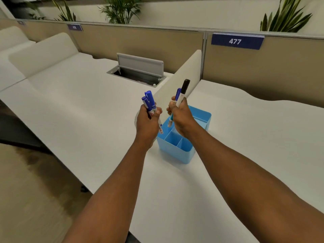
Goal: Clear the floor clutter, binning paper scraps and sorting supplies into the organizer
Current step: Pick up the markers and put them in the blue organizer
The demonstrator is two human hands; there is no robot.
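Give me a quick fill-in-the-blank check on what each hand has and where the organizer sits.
1. The left hand grips markers whose caps are all ____.
2. The right hand holds two markers, one blue-capped and one with a ____ cap.
3. The light blue organizer stands on the white ____.
4. The sign on the partition reads ____.

Missing words: blue; black; desk; 477
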